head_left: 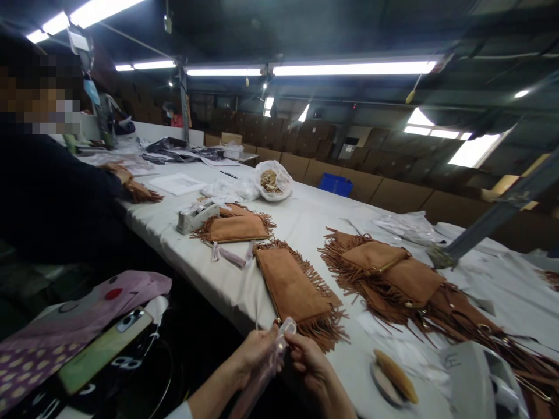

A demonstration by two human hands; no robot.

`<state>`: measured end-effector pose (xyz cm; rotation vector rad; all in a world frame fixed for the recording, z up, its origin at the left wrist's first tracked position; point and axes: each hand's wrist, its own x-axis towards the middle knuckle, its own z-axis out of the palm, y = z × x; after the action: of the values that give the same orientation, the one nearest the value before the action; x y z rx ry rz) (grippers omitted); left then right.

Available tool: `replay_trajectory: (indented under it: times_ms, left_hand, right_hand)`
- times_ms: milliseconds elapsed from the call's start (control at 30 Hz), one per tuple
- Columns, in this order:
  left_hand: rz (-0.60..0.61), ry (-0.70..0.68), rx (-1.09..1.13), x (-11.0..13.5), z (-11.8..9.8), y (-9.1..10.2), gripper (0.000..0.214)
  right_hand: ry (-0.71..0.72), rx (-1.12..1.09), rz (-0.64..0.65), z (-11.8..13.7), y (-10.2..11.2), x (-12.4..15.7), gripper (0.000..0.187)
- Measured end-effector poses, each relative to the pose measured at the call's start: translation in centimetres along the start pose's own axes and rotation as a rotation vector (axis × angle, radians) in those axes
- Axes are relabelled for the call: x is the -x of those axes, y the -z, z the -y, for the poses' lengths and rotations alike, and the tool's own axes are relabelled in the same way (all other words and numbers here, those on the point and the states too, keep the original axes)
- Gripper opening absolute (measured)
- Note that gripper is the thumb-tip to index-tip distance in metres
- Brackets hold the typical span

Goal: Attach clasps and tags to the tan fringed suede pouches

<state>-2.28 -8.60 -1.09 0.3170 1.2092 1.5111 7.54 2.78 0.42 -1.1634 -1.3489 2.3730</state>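
My left hand point(253, 352) and my right hand point(310, 364) meet at the table's near edge, both closed on a small clear plastic bag point(279, 343) that hangs down between them. Just beyond my fingers lies a tan suede fringed pouch point(292, 285) flat on the white table cover point(297, 221). To its right sits a heap of several more fringed pouches point(393, 273) with gold chains. Another fringed pouch point(238, 227) lies further back.
A tape dispenser point(196, 216) stands by the far pouch. A person in dark clothes point(48, 192) works at the left. A phone point(105, 349) rests on spotted cloth at lower left. A brush point(393, 375) and a white machine point(476, 378) lie at lower right. Cardboard boxes point(393, 195) line the far side.
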Motion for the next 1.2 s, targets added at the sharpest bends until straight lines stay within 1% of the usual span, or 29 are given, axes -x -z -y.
replay_trajectory:
  times_ms: [67, 100, 133, 267, 433, 533, 633, 700, 800, 933, 1067, 1200]
  left_hand:
    - [0.131, 0.095, -0.003, 0.2, 0.1, 0.1, 0.069]
    - [0.164, 0.114, -0.017, 0.1, 0.2, 0.1, 0.068]
    - [0.164, 0.107, -0.037, -0.1, 0.3, 0.0, 0.066]
    - [0.06, 0.036, -0.128, -1.1, 0.7, -0.4, 0.065]
    - [0.001, 0.032, -0.182, -1.2, 0.4, -0.2, 0.064]
    - [-0.045, 0.01, -0.223, -0.9, 0.1, -0.4, 0.061]
    - [-0.124, -0.035, -0.281, -0.8, 0.0, -0.9, 0.06]
    - [-0.18, -0.08, -0.337, -0.7, 0.0, -1.3, 0.059]
    - [-0.242, -0.18, -0.442, -0.4, -0.1, -1.5, 0.055]
    - [-0.265, -0.291, -0.563, 0.0, -0.4, -1.3, 0.05]
    - [-0.293, -0.303, -0.611, 0.0, -0.4, -1.2, 0.046]
    - [-0.324, -0.302, -0.615, 0.0, -0.3, -1.3, 0.037]
  right_hand:
    - [-0.008, -0.014, 0.02, -0.2, 0.0, -0.3, 0.037]
    - [-0.01, -0.017, 0.027, -0.3, 0.0, -0.3, 0.037]
    - [-0.011, -0.019, 0.033, -0.3, 0.1, -0.3, 0.037]
    - [-0.017, -0.019, 0.059, -0.1, 0.1, -0.1, 0.036]
    - [-0.084, 0.0, 0.085, 0.3, -0.2, -0.2, 0.026]
    - [-0.097, 0.011, 0.061, 0.0, -0.6, -0.6, 0.021]
    - [-0.079, 0.024, 0.023, -0.3, -1.0, -1.0, 0.015]
    - [-0.072, 0.031, -0.005, -0.5, -1.2, -1.2, 0.016]
    - [-0.064, 0.033, -0.056, -0.7, -1.2, -1.4, 0.023]
    - [-0.03, 0.037, -0.11, -1.0, -1.3, -1.6, 0.03]
    - [0.018, 0.05, -0.156, -1.4, -1.5, -2.0, 0.033]
    - [0.025, 0.054, -0.183, -1.4, -1.6, -2.1, 0.036]
